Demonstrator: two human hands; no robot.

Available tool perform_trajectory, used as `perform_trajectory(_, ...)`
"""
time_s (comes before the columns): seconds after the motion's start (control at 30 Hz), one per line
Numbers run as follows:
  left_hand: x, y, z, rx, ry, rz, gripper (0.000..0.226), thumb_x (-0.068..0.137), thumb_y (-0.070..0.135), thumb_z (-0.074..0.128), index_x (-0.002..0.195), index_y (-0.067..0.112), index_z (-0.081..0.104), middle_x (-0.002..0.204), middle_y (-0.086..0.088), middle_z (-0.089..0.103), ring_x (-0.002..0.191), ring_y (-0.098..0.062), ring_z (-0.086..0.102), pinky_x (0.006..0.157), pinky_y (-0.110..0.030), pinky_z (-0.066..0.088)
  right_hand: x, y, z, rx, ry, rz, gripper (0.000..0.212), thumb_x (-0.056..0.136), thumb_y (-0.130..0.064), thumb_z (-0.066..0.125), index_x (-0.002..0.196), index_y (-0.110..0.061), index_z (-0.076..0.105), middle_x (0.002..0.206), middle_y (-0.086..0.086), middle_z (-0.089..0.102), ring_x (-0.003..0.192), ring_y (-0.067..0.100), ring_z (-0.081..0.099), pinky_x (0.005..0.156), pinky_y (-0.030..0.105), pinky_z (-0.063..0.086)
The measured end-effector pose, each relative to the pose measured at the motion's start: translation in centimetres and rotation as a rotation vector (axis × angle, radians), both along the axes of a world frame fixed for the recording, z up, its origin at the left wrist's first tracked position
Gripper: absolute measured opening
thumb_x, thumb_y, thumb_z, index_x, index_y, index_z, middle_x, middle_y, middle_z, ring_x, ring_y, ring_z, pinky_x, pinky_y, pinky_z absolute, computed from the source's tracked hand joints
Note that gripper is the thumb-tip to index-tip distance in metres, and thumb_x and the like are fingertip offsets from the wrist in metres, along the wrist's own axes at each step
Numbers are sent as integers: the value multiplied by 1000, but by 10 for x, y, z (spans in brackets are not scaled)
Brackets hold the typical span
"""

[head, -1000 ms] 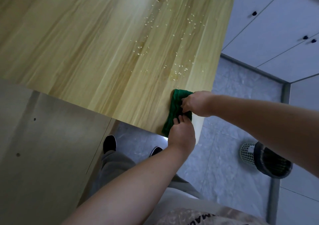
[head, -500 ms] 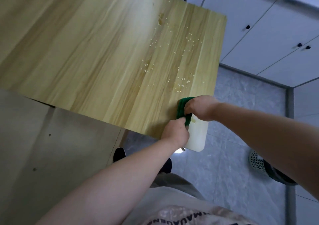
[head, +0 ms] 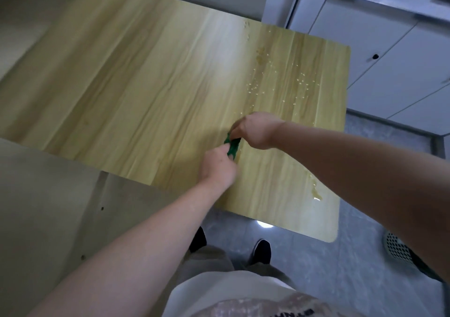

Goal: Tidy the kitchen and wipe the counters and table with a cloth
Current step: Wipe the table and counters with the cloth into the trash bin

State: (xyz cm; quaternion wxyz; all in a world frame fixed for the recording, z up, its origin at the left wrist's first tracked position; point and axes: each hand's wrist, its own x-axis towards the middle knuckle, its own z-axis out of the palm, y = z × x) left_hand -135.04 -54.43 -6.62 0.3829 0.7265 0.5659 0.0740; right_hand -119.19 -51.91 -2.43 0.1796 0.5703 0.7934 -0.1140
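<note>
Currently we note a small dark green cloth (head: 233,147) bunched on the light wood-grain rectangular tabletop (head: 146,85), on its right half, held between both hands. The left hand (head: 218,162) grips the cloth's near end, fingers curled round it. The right hand (head: 255,129) pinches the far end, fingers curled under. Pale scattered crumbs (head: 302,83) lie beyond the hands, apart from the cloth. We mark a yellowish wet smear (head: 315,191) near the table's right edge. A white mesh bin (head: 398,247) sits on the grey floor, far right.

Single head-worn camera looks steeply down (wide-angle, from close above) onto the table (head: 146,97) and floor (head: 316,273)
</note>
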Motion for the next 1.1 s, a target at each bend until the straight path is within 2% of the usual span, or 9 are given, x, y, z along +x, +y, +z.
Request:
perform_trajectory(0.17, -32, 82, -21, 176, 82, 51, 49, 91, 2, 41, 132, 23, 60, 128, -3, 65, 114, -30, 61, 91, -40, 54, -34, 84, -22, 80, 75, -9, 51, 91, -7, 42, 128, -37, 62, 133, -7, 61, 109, 29, 63, 82, 41, 57)
perform_trajectory(0.23, -39, 104, -28, 246, 141, 13, 59, 89, -7, 36, 140, 18, 53, 149, -2, 49, 139, -26, 42, 106, -38, 43, -41, 109, -29, 120, 90, 38, 49, 94, -9, 44, 132, -35, 61, 138, -6, 59, 121, 26, 59, 91, 41, 53)
perform_trajectory(0.3, -45, 125, -39, 283, 205, -14, 65, 88, -11, 32, 147, 16, 44, 156, -1, 39, 148, -23, 27, 113, -38, 35, -47, 133, -38, 144, 81, 102, 45, 98, -12, 44, 137, -31, 58, 145, -6, 54, 134, 22, 49, 103, 41, 46)
perform_trajectory(0.4, -46, 146, -61, 269, 279, -58, 61, 89, -8, 33, 144, 14, 47, 148, -4, 49, 141, -26, 38, 111, -39, 38, -48, 156, -60, 64, 13, 132, 43, 101, -15, 45, 141, -29, 54, 151, -6, 47, 141, 22, 41, 110, 42, 40)
perform_trajectory(0.47, -38, 147, -67, 178, 290, -74, 45, 90, -2, 39, 127, 15, 58, 122, -9, 65, 117, -32, 58, 93, -39, 49, -44, 160, -75, -51, -46, 100, 46, 99, -11, 47, 140, -29, 54, 149, -5, 49, 136, 24, 46, 105, 43, 46)
perform_trajectory(0.53, -28, 144, -72, 125, 371, -115, 29, 93, 6, 45, 117, 14, 59, 107, -11, 68, 101, -34, 64, 80, -38, 50, -40, 162, -91, -180, -131, 81, 55, 98, -5, 47, 146, -30, 47, 153, -5, 43, 138, 24, 43, 106, 41, 46)
perform_trajectory(0.63, -13, 128, -74, 132, 482, -178, 32, 97, 12, 44, 127, 9, 53, 117, -10, 67, 101, -30, 67, 77, -37, 51, -34, 153, -100, -226, -193, 115, 57, 100, -7, 45, 152, -30, 36, 159, -6, 32, 145, 22, 33, 110, 39, 42)
perform_trajectory(0.8, 17, 75, -72, 95, 512, -229, 39, 97, 12, 41, 135, 6, 45, 128, -13, 62, 101, -29, 67, 68, -34, 46, -5, 127, -102, -245, -205, 234, 56, 96, -7, 46, 145, -34, 46, 144, -5, 50, 129, 26, 49, 96, 41, 51)
perform_trajectory(1.1, 108, -36, -64, 56, 424, -307, 49, 99, 10, 39, 147, 1, 31, 143, -15, 51, 123, -25, 59, 87, -34, 51, 88, 13, -89, -352, -242, 228, 53, 98, -11, 45, 145, -36, 46, 144, -10, 47, 130, 20, 44, 94, 38, 51)
